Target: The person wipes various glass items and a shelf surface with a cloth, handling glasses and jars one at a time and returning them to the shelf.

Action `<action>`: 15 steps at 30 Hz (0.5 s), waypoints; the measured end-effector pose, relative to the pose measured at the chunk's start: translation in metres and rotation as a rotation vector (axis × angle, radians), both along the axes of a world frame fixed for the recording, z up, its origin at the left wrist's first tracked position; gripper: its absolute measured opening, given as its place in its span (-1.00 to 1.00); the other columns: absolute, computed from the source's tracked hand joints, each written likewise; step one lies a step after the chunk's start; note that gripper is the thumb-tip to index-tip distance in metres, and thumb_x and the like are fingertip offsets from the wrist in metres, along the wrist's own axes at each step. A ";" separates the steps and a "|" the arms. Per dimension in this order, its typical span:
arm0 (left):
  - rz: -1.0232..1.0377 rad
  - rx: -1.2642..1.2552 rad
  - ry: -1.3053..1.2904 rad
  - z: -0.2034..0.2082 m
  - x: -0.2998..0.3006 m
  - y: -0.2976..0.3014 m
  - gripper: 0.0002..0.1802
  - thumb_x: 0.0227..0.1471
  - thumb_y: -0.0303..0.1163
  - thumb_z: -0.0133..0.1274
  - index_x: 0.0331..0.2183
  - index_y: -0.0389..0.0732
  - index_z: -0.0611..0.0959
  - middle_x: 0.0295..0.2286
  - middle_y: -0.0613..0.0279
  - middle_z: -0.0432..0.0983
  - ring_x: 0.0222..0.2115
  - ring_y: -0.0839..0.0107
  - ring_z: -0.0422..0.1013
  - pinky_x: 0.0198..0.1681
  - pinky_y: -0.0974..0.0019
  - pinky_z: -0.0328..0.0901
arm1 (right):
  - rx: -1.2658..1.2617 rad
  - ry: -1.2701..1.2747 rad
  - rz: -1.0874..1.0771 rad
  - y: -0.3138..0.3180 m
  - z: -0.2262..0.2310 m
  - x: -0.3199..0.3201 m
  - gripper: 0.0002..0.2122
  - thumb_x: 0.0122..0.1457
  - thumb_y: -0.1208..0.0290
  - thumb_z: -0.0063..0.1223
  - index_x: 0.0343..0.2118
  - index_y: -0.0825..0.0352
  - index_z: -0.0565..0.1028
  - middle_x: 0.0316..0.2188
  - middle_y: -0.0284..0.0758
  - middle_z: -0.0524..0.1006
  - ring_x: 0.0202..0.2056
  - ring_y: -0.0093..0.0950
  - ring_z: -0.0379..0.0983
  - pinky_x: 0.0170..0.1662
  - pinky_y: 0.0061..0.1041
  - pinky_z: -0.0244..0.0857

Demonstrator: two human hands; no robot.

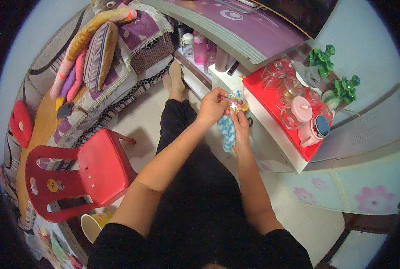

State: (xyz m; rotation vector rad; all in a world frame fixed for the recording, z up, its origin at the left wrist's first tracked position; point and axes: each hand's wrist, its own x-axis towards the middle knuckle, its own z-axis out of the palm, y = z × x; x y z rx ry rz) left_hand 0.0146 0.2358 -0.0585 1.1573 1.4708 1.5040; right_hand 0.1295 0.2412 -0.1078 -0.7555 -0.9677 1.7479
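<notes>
In front of me, at the edge of the white cabinet, my left hand [213,106] is closed, with its fingertips pinching a small multicoloured trinket [239,101]. Its exact kind is too small to make out; it has blue, green, pink and gold parts. Just below, my right hand [240,128] is closed too, its thumb and fingers at the trinket's lower side. A fluffy blue-and-white striped cloth [227,134] hangs down beside the right palm, apparently gripped in that hand. Part of it is hidden behind the fingers.
To the right, a red tray [271,99] on the cabinet bears glass jars, a pink lidded cup [302,109] and a pink kettle [313,131]. Green ornaments [345,88] stand behind. At left are a red chair [103,166], a yellow bin [91,227] and a cushioned sofa [132,45].
</notes>
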 end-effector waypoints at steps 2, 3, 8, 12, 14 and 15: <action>-0.009 0.020 0.016 -0.003 0.003 0.000 -0.84 -0.06 -0.60 -0.06 -0.33 -0.37 0.45 -0.57 0.25 0.40 -0.66 0.57 0.37 -0.62 0.48 0.29 | -0.012 -0.026 -0.033 -0.003 0.007 0.004 -0.84 0.17 0.36 -0.08 -0.26 0.32 0.40 -0.43 -0.48 0.45 -0.43 -0.73 0.35 -0.38 -0.74 0.25; -0.013 0.027 0.005 -0.002 0.005 0.000 -0.82 -0.06 -0.58 -0.05 -0.31 -0.37 0.45 -0.56 0.25 0.41 -0.65 0.58 0.36 -0.61 0.47 0.28 | 0.022 -0.034 -0.072 -0.002 0.006 0.005 -0.86 0.17 0.37 -0.09 -0.28 0.31 0.41 -0.45 -0.49 0.44 -0.45 -0.75 0.35 -0.40 -0.75 0.24; -0.123 0.009 -0.368 0.004 0.032 0.024 -0.74 -0.07 -0.58 -0.07 -0.23 -0.34 0.46 -0.46 0.21 0.43 -0.52 0.54 0.40 -0.48 0.51 0.29 | 0.234 -0.327 -0.207 0.028 0.024 0.039 -0.78 0.14 0.32 -0.06 -0.28 0.39 0.47 -0.44 -0.42 0.47 -0.44 -0.66 0.35 -0.35 -0.64 0.24; -0.254 0.019 -0.678 0.035 0.057 0.042 -0.69 -0.04 -0.60 -0.10 -0.17 -0.33 0.41 -0.34 0.14 0.42 -0.37 0.43 0.44 -0.31 0.46 0.38 | 0.380 -0.514 -0.189 0.069 0.063 0.081 -0.78 0.13 0.34 -0.04 -0.28 0.40 0.49 -0.47 -0.39 0.49 -0.45 -0.64 0.37 -0.37 -0.62 0.25; -0.298 0.022 -0.803 0.029 0.068 0.062 -0.65 -0.03 -0.61 -0.11 -0.12 -0.32 0.36 -0.29 0.11 0.42 -0.31 0.39 0.44 -0.23 0.41 0.38 | 0.395 -0.623 -0.153 0.080 0.084 0.094 -0.78 0.12 0.35 -0.04 -0.29 0.40 0.50 -0.49 -0.39 0.49 -0.46 -0.63 0.37 -0.38 -0.61 0.25; -0.317 0.035 -0.851 0.023 0.072 0.071 -0.64 -0.03 -0.62 -0.11 -0.11 -0.33 0.34 -0.29 0.11 0.42 -0.31 0.38 0.44 -0.22 0.40 0.37 | 0.379 -0.671 -0.122 0.079 0.098 0.097 -0.78 0.12 0.36 -0.03 -0.29 0.41 0.50 -0.50 -0.39 0.50 -0.47 -0.63 0.37 -0.39 -0.61 0.25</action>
